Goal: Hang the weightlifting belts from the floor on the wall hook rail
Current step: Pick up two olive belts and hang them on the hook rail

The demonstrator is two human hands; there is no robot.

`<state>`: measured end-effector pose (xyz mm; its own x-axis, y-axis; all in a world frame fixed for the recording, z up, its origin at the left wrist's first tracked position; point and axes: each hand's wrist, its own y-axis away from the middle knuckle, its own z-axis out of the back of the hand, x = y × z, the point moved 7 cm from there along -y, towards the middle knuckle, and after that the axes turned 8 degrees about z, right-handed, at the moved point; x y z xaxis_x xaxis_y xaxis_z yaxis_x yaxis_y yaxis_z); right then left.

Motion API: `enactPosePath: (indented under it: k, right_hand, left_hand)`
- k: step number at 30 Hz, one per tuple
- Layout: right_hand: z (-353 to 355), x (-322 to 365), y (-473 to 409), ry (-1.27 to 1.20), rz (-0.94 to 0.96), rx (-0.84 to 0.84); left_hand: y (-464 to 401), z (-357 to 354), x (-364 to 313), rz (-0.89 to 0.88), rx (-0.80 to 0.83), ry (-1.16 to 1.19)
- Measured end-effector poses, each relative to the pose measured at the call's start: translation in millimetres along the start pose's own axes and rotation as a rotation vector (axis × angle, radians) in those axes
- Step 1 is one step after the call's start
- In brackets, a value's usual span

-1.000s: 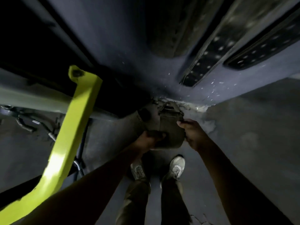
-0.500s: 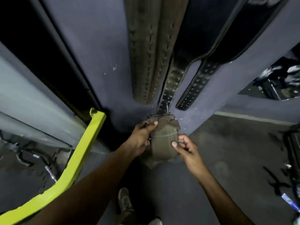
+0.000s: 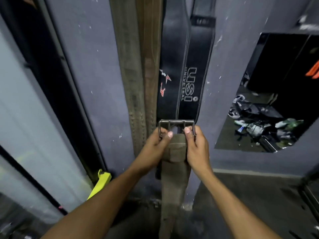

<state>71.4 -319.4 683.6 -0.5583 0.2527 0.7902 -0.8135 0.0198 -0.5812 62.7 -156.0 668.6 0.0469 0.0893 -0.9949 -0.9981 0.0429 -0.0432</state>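
I hold an olive-brown weightlifting belt (image 3: 174,178) upright in front of the grey wall (image 3: 89,66), its strap hanging down toward the floor. Its metal buckle (image 3: 177,124) is at the top. My left hand (image 3: 155,145) pinches the buckle's left side and my right hand (image 3: 196,145) pinches its right side. Behind the buckle hang a worn brown belt (image 3: 136,66) and two black belts (image 3: 186,71), one lettered USI. The hook rail is out of view above.
A yellow metal bar (image 3: 100,183) leans at the lower left beside a dark frame (image 3: 57,80). An opening in the wall on the right (image 3: 269,104) shows scattered items on a floor. Dark floor (image 3: 250,195) lies below.
I have risen from a crouch and lifted the belt from the floor to chest height. It has unfolded and hangs straight, and both hands have shifted up to the buckle.
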Motion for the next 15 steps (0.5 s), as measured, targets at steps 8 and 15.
enactPosePath:
  k: [8, 15]
  right_hand:
    - [14, 65, -39, -0.129, 0.09, -0.099]
    - [44, 129, -94, -0.211, 0.18, -0.248]
  left_hand:
    - [4, 8, -100, -0.275, -0.194, 0.005]
    - [12, -9, -136, -0.309, -0.036, 0.239]
